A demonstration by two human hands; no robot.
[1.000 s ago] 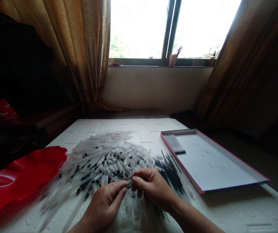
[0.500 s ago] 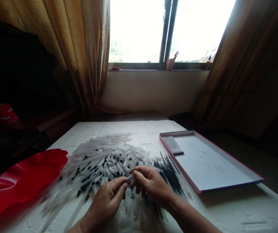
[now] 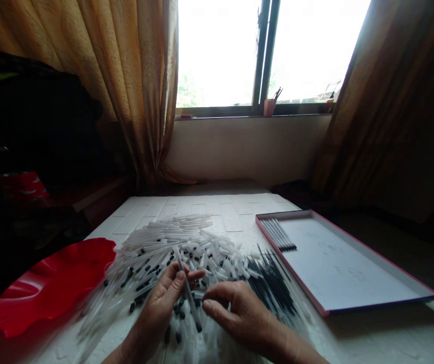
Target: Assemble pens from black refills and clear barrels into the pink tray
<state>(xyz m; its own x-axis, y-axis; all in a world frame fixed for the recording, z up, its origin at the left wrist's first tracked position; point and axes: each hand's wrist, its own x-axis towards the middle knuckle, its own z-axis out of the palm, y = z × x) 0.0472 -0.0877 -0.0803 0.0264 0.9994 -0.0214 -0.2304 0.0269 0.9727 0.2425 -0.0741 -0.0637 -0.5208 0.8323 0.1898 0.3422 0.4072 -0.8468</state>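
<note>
My left hand pinches a pen with a clear barrel and dark end, slanting between my two hands. Beside it my right hand is curled, thumb and forefinger close together; whether something small sits between them is hidden. Around and beyond both hands spreads a pile of clear tubes with white and black caps. Thin black refills lie right of the pile.
A shallow pink-edged tray at the right holds a row of finished-looking pens. A red wavy-rimmed dish stands at the left. Behind the white table are curtains and a window with a pink cup.
The hands have come apart. The pen now shows at length in my left hand, and my right hand has drawn back to the right. The whole view has shifted slightly.
</note>
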